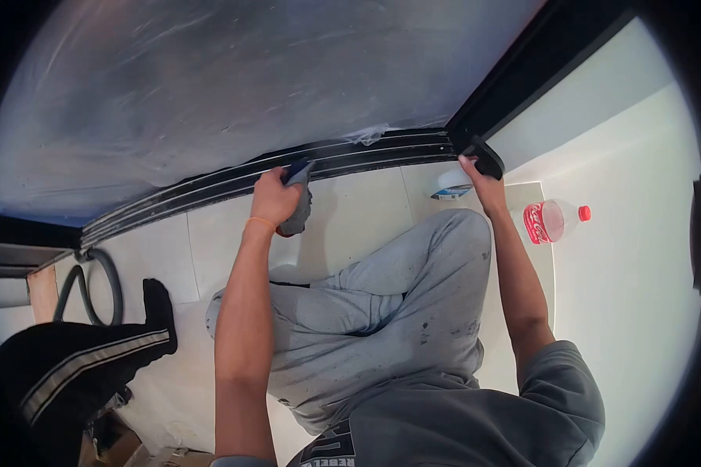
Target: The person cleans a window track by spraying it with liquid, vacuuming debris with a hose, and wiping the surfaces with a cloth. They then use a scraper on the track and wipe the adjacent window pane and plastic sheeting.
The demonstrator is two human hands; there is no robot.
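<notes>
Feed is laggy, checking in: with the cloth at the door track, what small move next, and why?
Probably slide the left hand with its grey cloth rightward along the black track, toward the right hand that grips a black piece. The cloth sits at the track's edge, and the stretch between the hands lies uncovered.

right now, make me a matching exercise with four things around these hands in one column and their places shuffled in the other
1 crumpled grey cloth
2 clear plastic bottle with red cap
3 grey ribbed hose
4 black plastic block

a lying on its side on the white tiled floor
b gripped in the left hand against the black door track
c looped at the far left
d touched by the right hand

Pairs: 1-b, 2-a, 3-c, 4-d
</notes>
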